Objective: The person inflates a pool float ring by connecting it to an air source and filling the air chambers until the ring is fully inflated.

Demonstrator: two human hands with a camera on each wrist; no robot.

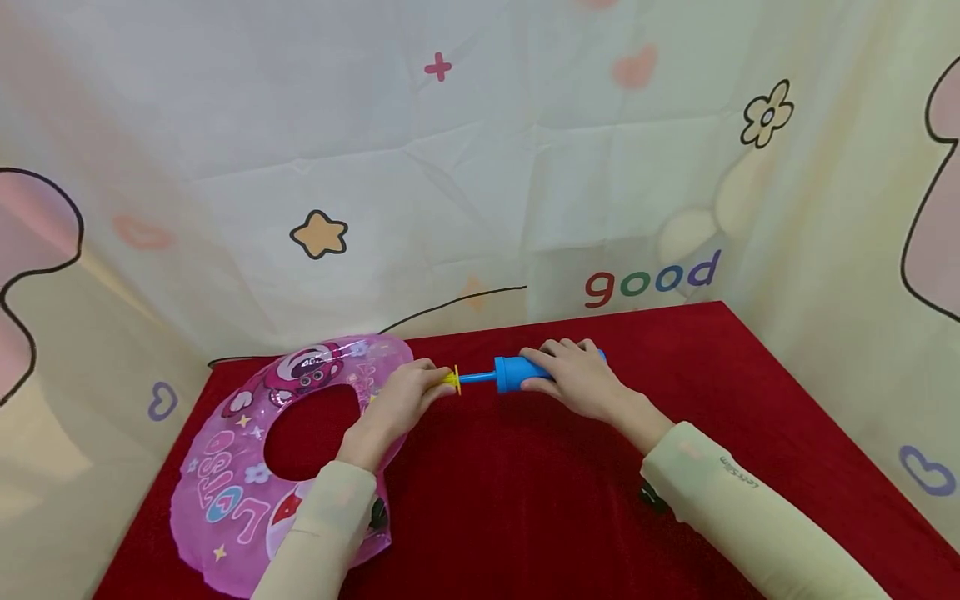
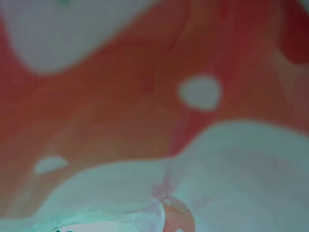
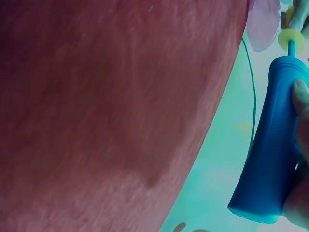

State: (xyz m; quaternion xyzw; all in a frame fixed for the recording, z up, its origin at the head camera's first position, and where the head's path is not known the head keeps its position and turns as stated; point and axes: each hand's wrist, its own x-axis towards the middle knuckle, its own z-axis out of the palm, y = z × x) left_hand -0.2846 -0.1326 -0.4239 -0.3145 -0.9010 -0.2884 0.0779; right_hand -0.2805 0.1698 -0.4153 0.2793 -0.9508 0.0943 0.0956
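Note:
My right hand (image 1: 573, 379) grips the thick blue barrel of a hand pump (image 1: 512, 374), which lies sideways in front of me. A thin blue rod sticks out of the barrel's left end to a yellow, disc-flanged end piece (image 1: 453, 379). Thumb and fingers of my left hand (image 1: 408, 396) pinch that end piece. Seen from the right wrist, the pump (image 3: 268, 140) is held along its side, the rod partly drawn out. Below and left of my left hand is a pink printed swim ring (image 1: 217, 467), partly covered by my forearm. The left wrist view shows only a blurred close-up of printed plastic.
A red cloth (image 1: 525, 517) covers the table, with the swim ring on its left part. Pale printed curtains (image 1: 465, 192) hang behind and at both sides. A small black thing (image 1: 652, 498) shows under my right sleeve.

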